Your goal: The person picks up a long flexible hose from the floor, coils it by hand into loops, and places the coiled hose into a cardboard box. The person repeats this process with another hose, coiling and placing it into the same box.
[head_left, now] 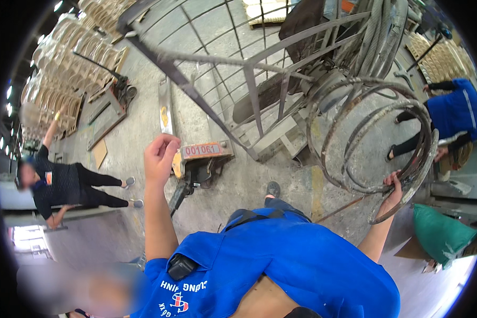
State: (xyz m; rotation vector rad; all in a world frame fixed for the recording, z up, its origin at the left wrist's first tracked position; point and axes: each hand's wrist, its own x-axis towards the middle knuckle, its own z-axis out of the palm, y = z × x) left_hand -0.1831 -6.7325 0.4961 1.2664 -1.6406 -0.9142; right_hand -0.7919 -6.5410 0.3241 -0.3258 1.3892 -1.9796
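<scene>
Hose point(433, 146) is grasped in the right hand point(391, 192), near the cart point(282, 135). Best to hold all the loops snugly so none snag. The left hand point(161, 159) curls by the jack point(209, 150); I cannot tell if it holds anything.

Factory hall with pallet jacks point(206, 150)

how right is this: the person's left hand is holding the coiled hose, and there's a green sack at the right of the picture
Not quite: the head view shows the person's right hand holding the coiled hose. The green sack is indeed at the right of the picture.
</scene>
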